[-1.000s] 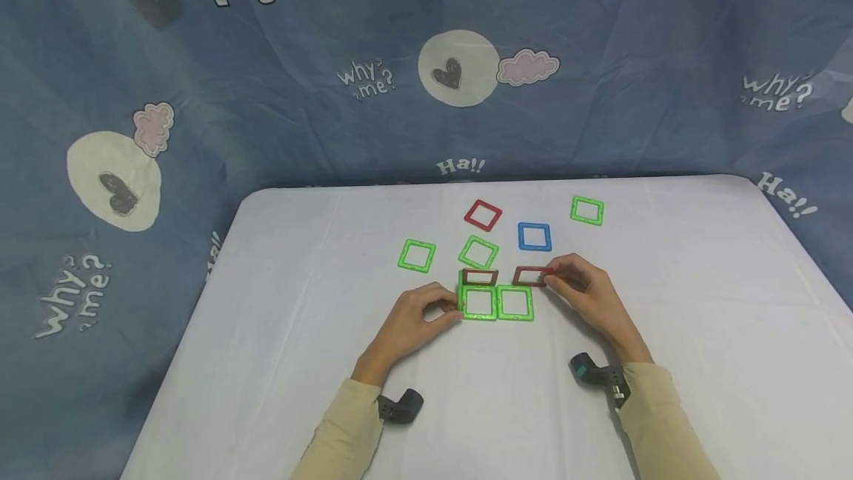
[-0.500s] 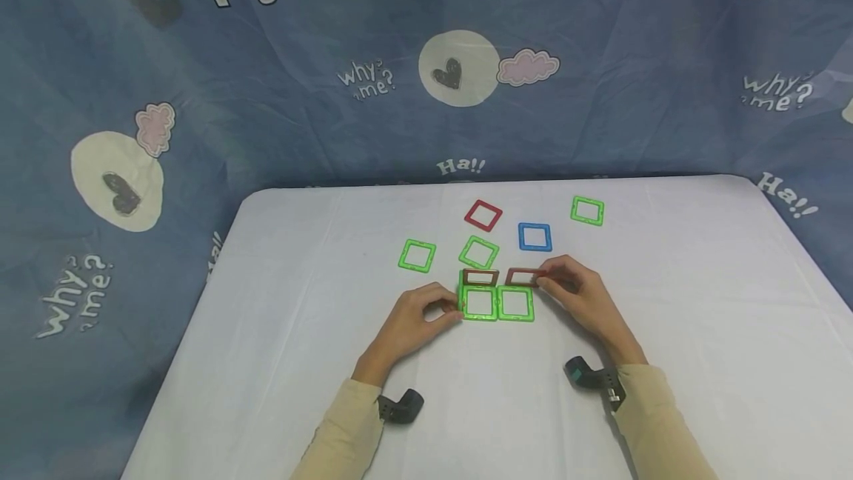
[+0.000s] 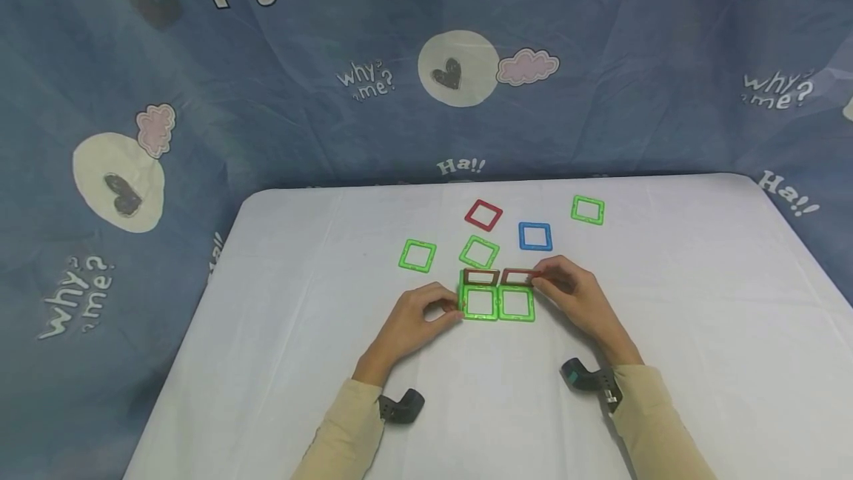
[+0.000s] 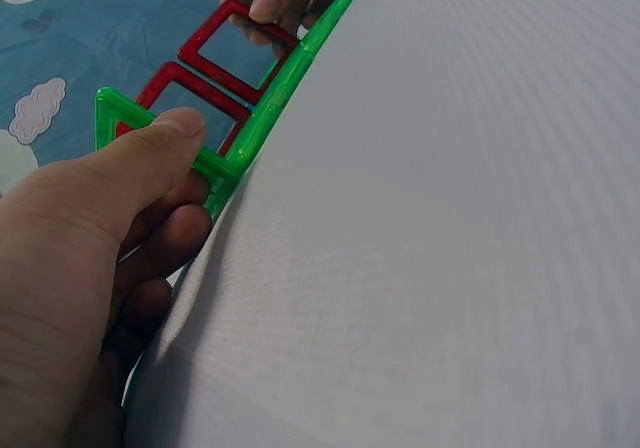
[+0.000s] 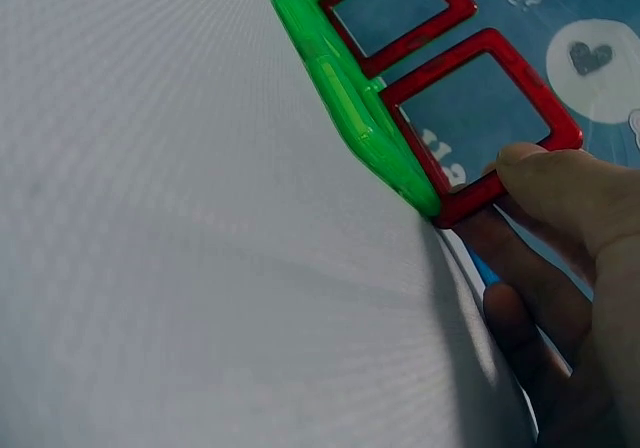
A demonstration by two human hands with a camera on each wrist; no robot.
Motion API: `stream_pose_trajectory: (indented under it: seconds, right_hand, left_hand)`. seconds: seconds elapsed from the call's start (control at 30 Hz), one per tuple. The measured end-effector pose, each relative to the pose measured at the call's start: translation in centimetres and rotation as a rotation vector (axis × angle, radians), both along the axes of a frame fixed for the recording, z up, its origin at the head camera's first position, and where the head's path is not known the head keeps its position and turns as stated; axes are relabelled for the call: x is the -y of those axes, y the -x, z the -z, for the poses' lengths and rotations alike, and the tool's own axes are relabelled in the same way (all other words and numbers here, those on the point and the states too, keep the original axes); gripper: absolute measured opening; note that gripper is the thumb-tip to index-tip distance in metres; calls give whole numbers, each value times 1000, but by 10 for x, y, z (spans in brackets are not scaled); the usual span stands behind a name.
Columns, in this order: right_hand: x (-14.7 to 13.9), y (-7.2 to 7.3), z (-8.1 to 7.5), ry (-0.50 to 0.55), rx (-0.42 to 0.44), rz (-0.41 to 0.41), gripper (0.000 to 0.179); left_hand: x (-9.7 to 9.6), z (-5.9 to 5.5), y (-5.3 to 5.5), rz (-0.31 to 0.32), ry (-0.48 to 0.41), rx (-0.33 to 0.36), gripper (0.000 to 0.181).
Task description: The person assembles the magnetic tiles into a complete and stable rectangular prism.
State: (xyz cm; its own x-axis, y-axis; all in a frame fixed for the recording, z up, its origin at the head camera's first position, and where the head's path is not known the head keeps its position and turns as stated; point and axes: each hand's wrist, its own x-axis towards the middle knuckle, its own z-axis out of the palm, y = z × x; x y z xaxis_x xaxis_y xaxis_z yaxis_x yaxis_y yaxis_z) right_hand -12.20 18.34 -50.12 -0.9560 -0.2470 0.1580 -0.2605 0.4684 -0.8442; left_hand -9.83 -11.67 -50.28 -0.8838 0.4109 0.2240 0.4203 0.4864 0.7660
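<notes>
The left hand (image 3: 420,319) pinches an upright green square (image 3: 460,289) between thumb and fingers, and its fingers hide part of the frame. The right hand (image 3: 576,295) pinches a red square (image 5: 533,86) by its right side, thumb on the near face. This red square stands along the far side of the right flat green square (image 3: 516,319). A second red square (image 4: 208,88) stands upright along the far side of the left flat green square (image 3: 480,318), with a narrow gap between the two reds. The flat pair lies side by side on the white table (image 3: 320,280), about midway between its left and right edges. Black wrist cameras (image 3: 403,407) sit at both cuffs.

Closest behind the second red square lies a loose green square (image 3: 486,241), turned askew; whether they touch cannot be told. A blue square (image 3: 535,247) lies just beyond the right fingertips. Farther out, a tilted red piece (image 3: 489,206) lies near the table's far edge, a green piece (image 3: 415,268) beyond the left hand, and another green one (image 3: 587,221) toward the far right corner. A printed blue cloth (image 3: 300,80) hangs behind the far edge.
</notes>
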Motion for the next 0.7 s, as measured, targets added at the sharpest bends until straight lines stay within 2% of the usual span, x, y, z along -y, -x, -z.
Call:
stream_pose_trajectory:
  seconds: [0.7]
  right_hand:
    - [2,-1,-1,-23,-8,18,20]
  left_hand:
    - [0,0,1,9,-1,-14,18]
